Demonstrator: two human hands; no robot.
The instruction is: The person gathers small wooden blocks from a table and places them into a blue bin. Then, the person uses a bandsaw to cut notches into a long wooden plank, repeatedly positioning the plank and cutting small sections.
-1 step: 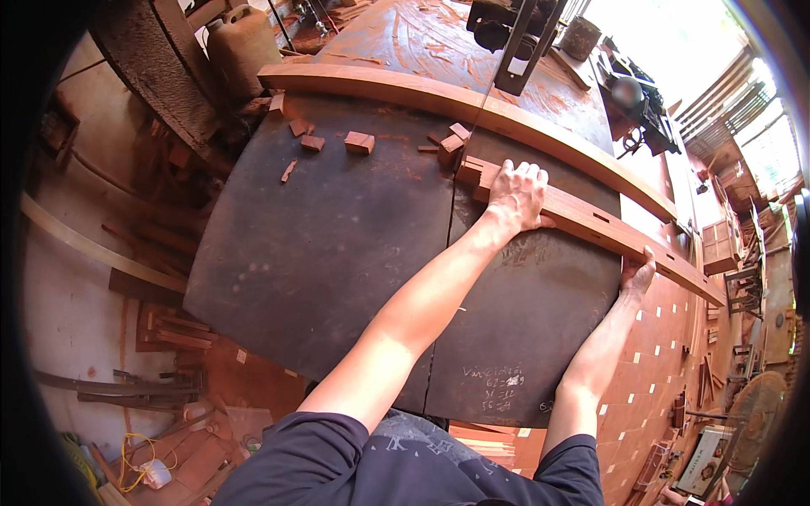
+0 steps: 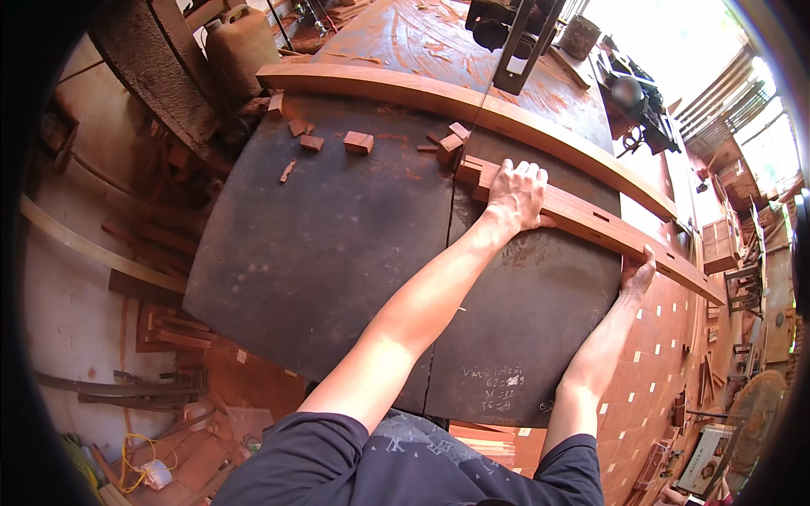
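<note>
A long reddish wooden rail (image 2: 582, 216) with narrow slots lies across the dark saw table (image 2: 337, 253), its notched end at the thin upright band saw blade (image 2: 481, 122). Near that end, my left hand (image 2: 518, 196) wraps over the top of the rail, thumb on the near side. Farther right, my right hand (image 2: 639, 274) grips the same rail where it overhangs the table's edge, and some of its fingers are hidden. A small wood block (image 2: 451, 146) rests beside the blade, close to the rail's end.
A long wooden fence (image 2: 371, 83) spans the table beyond the rail. Several wood offcuts (image 2: 359, 142) lie on the table's left side. Above hangs the dark blade guide (image 2: 513, 72). A plastic jug (image 2: 240, 46) stands at the far left, and a fan (image 2: 757, 413) at the lower right.
</note>
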